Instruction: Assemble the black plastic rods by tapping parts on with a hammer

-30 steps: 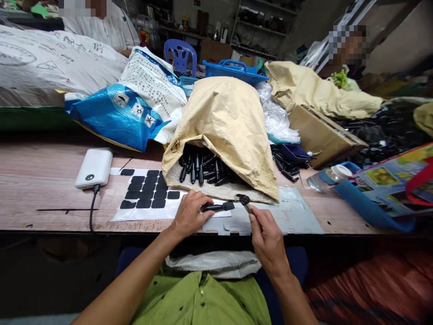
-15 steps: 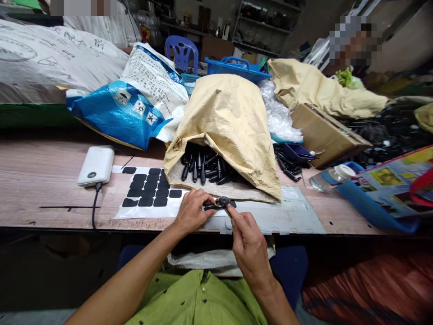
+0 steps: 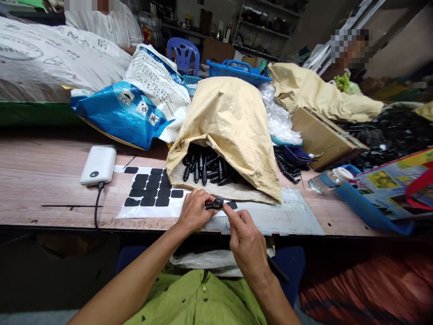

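Observation:
My left hand [image 3: 196,208] is closed, its thumb and fingers pinching a small black part with a round, knob-like head [image 3: 218,201] just above the bench's front. My right hand [image 3: 246,239] is curled, with its index fingertip at the round head. A dark rod [image 3: 278,269] shows behind my right wrist; whether this hand holds it is hidden. Beneath my hands lie a white sheet of black rounded stickers [image 3: 149,190] and a grey flat sheet [image 3: 287,216]. Directly beyond, a beige sack [image 3: 230,113] gapes toward me, with many black handle-like parts [image 3: 203,169] inside.
A white power bank [image 3: 98,164] with a black cable lies left. Behind it rests a blue-white bag [image 3: 131,104]. On the right are a capped bottle [image 3: 326,180], a blue tray [image 3: 368,203] and a cardboard piece [image 3: 321,135]. Two people are in the background.
The round head of the black part has turned slightly between my hands. My right hand has shifted a little left, and the dark rod behind its wrist now shows. The view has moved slightly.

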Demonstrator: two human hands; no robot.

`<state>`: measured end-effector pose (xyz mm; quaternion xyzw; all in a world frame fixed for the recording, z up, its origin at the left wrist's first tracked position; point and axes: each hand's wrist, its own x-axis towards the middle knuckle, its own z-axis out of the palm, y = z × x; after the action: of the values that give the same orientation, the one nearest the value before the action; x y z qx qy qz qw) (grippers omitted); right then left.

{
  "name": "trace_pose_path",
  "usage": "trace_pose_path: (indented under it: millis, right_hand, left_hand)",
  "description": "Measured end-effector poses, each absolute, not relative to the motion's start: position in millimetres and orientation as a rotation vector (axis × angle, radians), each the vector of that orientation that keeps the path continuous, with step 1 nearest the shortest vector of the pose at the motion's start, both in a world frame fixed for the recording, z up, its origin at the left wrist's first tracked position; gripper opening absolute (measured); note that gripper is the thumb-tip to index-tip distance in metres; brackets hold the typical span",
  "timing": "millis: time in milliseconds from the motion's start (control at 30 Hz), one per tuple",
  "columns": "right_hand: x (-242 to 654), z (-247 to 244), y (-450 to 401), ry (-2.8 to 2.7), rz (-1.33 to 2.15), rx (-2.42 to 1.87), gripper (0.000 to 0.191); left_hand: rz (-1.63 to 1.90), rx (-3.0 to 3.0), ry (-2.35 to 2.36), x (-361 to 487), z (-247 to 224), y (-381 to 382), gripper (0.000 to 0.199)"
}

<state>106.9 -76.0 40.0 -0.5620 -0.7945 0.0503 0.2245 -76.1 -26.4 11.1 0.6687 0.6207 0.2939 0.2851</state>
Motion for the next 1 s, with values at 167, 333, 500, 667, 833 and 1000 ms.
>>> trace_pose_path:
  millis: [167, 333, 500, 667, 833, 1000]
  right_hand:
    - [114.2, 44.8, -74.9, -2.089, 0.119, -1.586, 0.046]
    - [117.4, 37.1, -76.0, -2.138, 0.181, -1.596, 0.045]
    - [134.4, 39.3, -62.1, -2.011, 0.083, -1.658, 0.042]
    - [165.1, 23.4, -27.2, -2.057, -0.173, -1.694, 0.037]
    - [177.2, -5.9, -9.3, -2.075, -0.329, -1.696, 0.038]
    - [176.2, -12.7, -10.6, -2.048, -0.281, -1.684, 0.037]
  left_hand:
    - [0.8, 1.791, 1.655, -76.1, 9.1, -26.5, 0.018]
    - [0.809, 1.805, 1.677, -74.9, 9.3, -27.5, 0.017]
    - [0.832, 1.826, 1.684, -74.0, 9.4, -30.1, 0.017]
    - [0.844, 1.848, 1.671, -74.4, 5.8, -29.5, 0.016]
    - [0.867, 1.925, 1.618, -79.0, 9.0, -30.7, 0.011]
    - [0.781, 2.127, 1.2, -71.9, 18.1, -73.6, 0.025]
